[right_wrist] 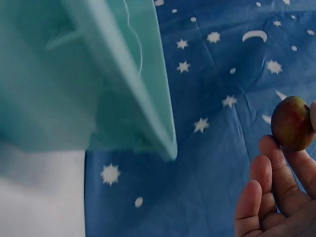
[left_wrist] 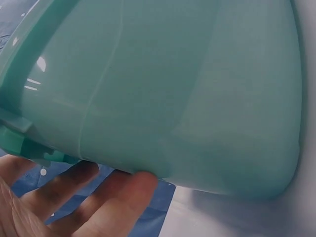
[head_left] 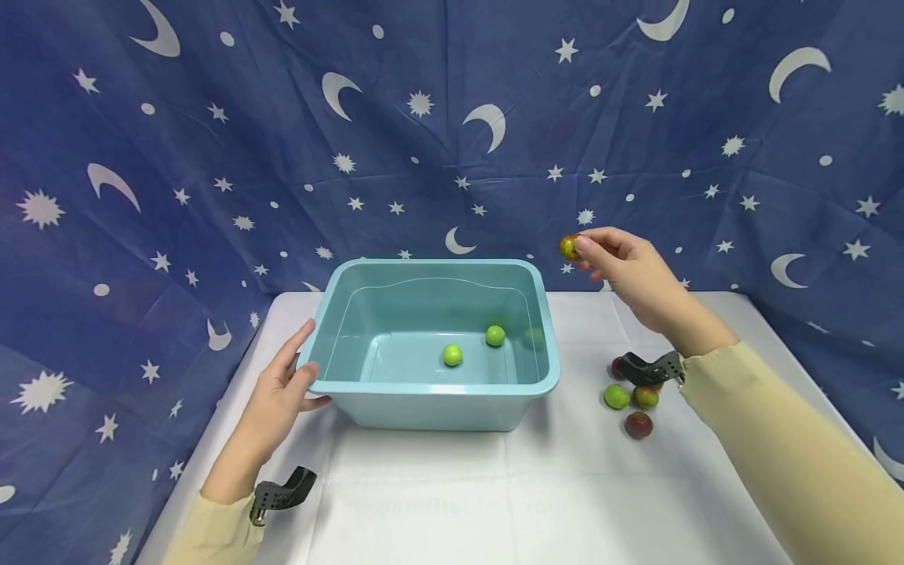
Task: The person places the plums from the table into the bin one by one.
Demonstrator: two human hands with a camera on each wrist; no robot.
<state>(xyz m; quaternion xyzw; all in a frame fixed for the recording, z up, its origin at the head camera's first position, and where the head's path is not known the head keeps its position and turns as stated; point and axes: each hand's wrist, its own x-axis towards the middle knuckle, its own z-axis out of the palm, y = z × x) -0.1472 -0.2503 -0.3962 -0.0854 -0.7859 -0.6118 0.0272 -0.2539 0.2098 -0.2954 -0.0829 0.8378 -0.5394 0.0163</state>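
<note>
My right hand (head_left: 628,271) pinches a red-and-green jujube (head_left: 569,247) between thumb and fingertips, raised to the right of the bin, above its rim. The right wrist view shows this jujube (right_wrist: 292,123) as smooth and oval, with the lower fingers loosely bent beneath it. My left hand (head_left: 278,392) touches the left side of a light-blue plastic bin (head_left: 434,412), its fairly straight fingertips at the rim and near corner. From the left wrist, those fingers (left_wrist: 116,207) meet the outer wall (left_wrist: 148,98). Two bright green fruits (head_left: 453,355) lie on the bin's floor.
Right of the bin, below my right forearm, several loose fruits lie on the white-covered table (head_left: 424,502): a green one (head_left: 617,396), a dark red one (head_left: 639,425) and others partly behind the wrist camera (head_left: 653,369). A blue star-and-moon cloth (head_left: 424,141) hangs behind.
</note>
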